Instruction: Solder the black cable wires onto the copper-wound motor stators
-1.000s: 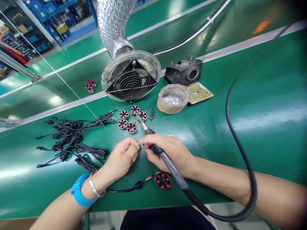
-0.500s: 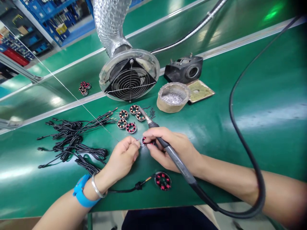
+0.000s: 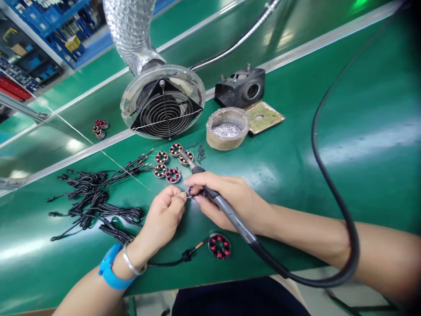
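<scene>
My right hand (image 3: 226, 199) is closed around a soldering iron (image 3: 232, 213), whose tip points up and left. Its thumb and fingertips also grip a small motor stator (image 3: 194, 191) with red windings, partly hidden by the fingers. My left hand (image 3: 167, 210) pinches the thin wire end at the stator's left side. Just beyond both hands lie several stators (image 3: 173, 175) with copper or red windings. Nearer me rests another red-wound stator (image 3: 219, 246), joined to a black cable (image 3: 171, 263).
Bundled black cables (image 3: 88, 188) lie at left. A fume extractor (image 3: 162, 105) hangs over the back. Behind my hands stand a round pot of silvery bits (image 3: 212, 139), a yellowish sponge tray (image 3: 271, 118) and a black holder (image 3: 238, 90). The iron's cord (image 3: 314, 131) loops at right.
The view has shifted slightly, so the bench items sit a little further left. Both hands keep the same hold on the stator, its wire and the iron.
</scene>
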The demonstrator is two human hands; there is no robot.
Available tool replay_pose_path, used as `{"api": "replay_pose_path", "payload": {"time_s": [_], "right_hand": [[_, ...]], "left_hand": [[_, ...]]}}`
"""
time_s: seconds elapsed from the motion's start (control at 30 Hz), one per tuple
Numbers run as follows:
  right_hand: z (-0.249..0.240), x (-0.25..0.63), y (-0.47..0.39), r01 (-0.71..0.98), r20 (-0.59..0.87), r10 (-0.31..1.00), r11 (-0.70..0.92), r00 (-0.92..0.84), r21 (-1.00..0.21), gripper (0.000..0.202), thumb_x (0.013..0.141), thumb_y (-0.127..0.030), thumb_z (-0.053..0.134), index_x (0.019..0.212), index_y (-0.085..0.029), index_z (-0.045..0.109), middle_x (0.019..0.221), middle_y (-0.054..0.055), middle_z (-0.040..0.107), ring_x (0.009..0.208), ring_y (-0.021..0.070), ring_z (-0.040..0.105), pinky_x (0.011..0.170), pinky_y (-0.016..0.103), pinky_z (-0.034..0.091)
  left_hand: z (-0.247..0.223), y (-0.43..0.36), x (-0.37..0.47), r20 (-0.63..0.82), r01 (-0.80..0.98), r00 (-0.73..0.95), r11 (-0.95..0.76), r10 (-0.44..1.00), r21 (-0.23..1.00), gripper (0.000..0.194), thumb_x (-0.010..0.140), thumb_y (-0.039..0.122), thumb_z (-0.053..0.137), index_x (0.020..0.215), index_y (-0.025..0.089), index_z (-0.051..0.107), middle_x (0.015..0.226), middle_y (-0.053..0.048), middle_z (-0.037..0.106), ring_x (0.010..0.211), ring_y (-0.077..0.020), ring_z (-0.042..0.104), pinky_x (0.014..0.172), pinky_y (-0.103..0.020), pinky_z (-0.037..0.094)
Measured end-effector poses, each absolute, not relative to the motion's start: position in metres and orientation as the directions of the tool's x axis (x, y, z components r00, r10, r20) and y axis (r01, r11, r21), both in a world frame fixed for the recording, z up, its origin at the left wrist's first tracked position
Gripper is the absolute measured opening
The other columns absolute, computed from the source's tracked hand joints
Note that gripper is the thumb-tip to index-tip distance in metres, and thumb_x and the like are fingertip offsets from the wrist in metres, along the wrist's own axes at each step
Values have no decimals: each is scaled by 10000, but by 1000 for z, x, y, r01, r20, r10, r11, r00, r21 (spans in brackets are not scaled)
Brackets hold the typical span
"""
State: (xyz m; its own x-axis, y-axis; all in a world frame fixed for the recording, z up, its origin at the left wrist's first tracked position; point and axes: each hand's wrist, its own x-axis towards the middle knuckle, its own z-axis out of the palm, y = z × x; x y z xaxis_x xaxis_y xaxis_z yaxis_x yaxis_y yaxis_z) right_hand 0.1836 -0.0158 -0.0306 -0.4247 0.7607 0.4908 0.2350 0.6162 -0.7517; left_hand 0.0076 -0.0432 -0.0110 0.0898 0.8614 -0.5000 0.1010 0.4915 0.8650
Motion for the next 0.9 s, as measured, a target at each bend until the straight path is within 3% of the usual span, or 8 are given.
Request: {"api": "replay_pose_path", "payload": {"time_s": [0.17, 0.27, 0.5, 0.9], "right_hand": [[-17, 198, -14, 255, 551, 756, 645, -354, -720, 292, 928, -160, 481, 1199, -198, 585, 1044, 41, 717, 812, 122, 681, 753, 233, 560], [-10, 213, -15, 229, 563, 758, 643, -330, -731, 263, 906, -222, 518, 1140, -217, 640, 885, 36, 709, 696, 141, 634, 650, 265, 539], [-10, 222, -18, 111, 510, 783, 578, -357, -809, 176, 784, -141, 492, 888, -218, 613, 668, -18, 599, 510, 102, 498, 503, 244, 426], [-8, 218, -19, 113, 491, 786, 565, -376, -818, 195, 768, -125, 479, 877, -229, 603, 700, -6, 615, 552, 118, 542, 515, 256, 421]], "left_hand": [[-9, -44, 11, -497, 108, 62, 489, 865, 865, 359, 831, 452, 612, 703, 197, 394, 458, 117, 354, 389, -28, 237, 389, -148, 198], [-8, -44, 13, -497, 107, 57, 490, 866, 865, 357, 828, 451, 616, 707, 199, 393, 456, 120, 345, 390, -29, 238, 389, -149, 194], [-8, -45, 12, -500, 114, 41, 493, 865, 862, 338, 832, 433, 607, 712, 199, 394, 458, 118, 353, 391, -29, 241, 391, -149, 192], [-8, -45, 12, -494, 138, 34, 485, 869, 863, 345, 821, 452, 618, 715, 198, 409, 472, 110, 360, 399, -35, 256, 400, -158, 198]]}}
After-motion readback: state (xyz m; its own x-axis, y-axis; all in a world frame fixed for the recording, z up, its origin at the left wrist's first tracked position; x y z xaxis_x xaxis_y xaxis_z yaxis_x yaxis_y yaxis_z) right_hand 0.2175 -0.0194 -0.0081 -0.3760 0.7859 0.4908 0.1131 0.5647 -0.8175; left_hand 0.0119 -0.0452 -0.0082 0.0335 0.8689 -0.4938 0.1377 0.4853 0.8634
